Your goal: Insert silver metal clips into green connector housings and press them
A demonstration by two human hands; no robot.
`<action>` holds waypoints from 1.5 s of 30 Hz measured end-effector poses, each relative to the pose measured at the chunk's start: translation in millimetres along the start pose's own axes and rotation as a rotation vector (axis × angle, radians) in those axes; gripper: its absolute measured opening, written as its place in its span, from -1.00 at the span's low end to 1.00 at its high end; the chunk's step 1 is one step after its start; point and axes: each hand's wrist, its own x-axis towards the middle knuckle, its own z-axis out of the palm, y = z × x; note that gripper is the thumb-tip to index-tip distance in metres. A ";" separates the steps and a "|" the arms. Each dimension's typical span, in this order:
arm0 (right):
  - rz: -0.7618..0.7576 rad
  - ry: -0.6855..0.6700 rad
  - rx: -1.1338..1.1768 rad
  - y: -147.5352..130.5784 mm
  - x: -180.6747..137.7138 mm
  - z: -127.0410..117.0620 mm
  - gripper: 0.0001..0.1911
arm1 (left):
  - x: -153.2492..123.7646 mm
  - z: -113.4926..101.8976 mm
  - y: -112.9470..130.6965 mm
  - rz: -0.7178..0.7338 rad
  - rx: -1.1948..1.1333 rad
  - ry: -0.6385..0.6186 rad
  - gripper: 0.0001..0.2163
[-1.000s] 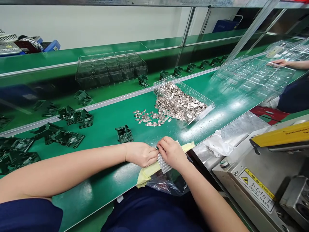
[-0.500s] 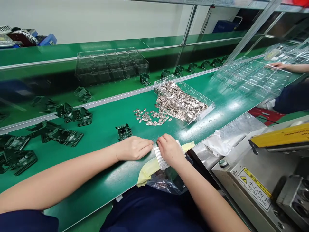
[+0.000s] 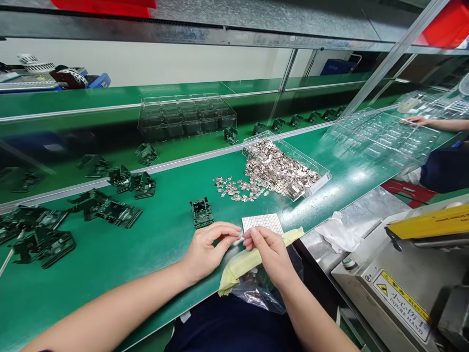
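My left hand [image 3: 209, 250] and my right hand [image 3: 270, 250] meet at the fingertips above the front edge of the green bench [image 3: 161, 254]. Both are pinched closed on something tiny and pale that I cannot make out. Just behind my right hand lies a flat sheet of small whitish rectangles [image 3: 263, 222] in a grid, partly covered by the fingers. Beyond my left hand stands a small green circuit board assembly [image 3: 201, 212]. Farther back, small silvery metal pieces [image 3: 267, 164] spill out of a tilted clear plastic tray [image 3: 315, 187].
Yellow tape [image 3: 238, 266] holds a clear plastic bag [image 3: 258, 293] at the bench edge. More circuit boards [image 3: 115, 210] lie to the left. A metal machine with a warning label [image 3: 403, 305] stands at right. Another person's hand [image 3: 417, 120] touches clear trays [image 3: 381, 134].
My right hand has come off the gridded sheet, which now shows more fully behind it. My left hand has turned, with thumb and fingers showing in a pinch. The camera view has shifted.
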 end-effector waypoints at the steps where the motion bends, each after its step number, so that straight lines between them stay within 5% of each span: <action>1: 0.107 -0.058 0.181 -3.1 -4.8 2.8 -0.63 | 0.1 -1.1 0.3 0.107 0.063 0.021 -0.89; 6: 0.329 -0.218 0.632 -14.3 -10.4 12.7 -0.69 | -1.0 -10.6 2.0 0.480 0.215 0.040 -0.80; 10: 0.314 -0.220 0.620 -19.5 -9.3 17.9 -0.79 | -2.5 -25.1 3.4 0.676 0.343 -0.047 -0.80; 13: 0.282 -0.240 0.573 -18.0 -11.5 25.6 -0.84 | -5.8 -30.6 2.0 0.692 0.395 -0.011 -0.83; 19: 0.023 -0.008 0.380 -6.7 -17.9 43.8 -0.92 | -24.0 -28.0 -5.5 0.553 0.477 0.054 -0.78; 23: 0.111 0.056 0.260 -3.3 -18.2 32.5 -0.82 | -39.6 -44.3 -15.8 0.531 0.554 0.020 -0.65; 27: 0.206 0.082 0.152 1.7 -14.5 11.0 -0.76 | -30.3 -70.4 -38.0 0.135 0.748 0.267 -0.31; 30: 0.167 0.086 0.029 3.1 -11.2 1.7 -0.76 | -6.7 -81.2 -55.5 -0.146 0.741 0.130 0.01; 33: 0.047 0.090 -0.065 1.3 -10.7 -2.7 -0.78 | 13.2 -81.6 -63.2 -0.164 0.634 -0.029 -0.17; 37: 0.016 0.127 -0.059 -3.0 -14.6 -5.1 -0.81 | 18.4 -62.5 -52.1 -0.144 0.407 0.019 -0.48; 41: -0.048 0.216 -0.018 -10.6 -21.7 -4.7 -0.85 | 9.1 -23.8 -21.7 -0.207 -0.138 0.027 -0.50; 45: -0.101 0.275 -0.136 -16.7 -29.7 -3.3 -0.88 | 1.2 5.8 4.1 -0.227 -0.326 -0.052 -0.53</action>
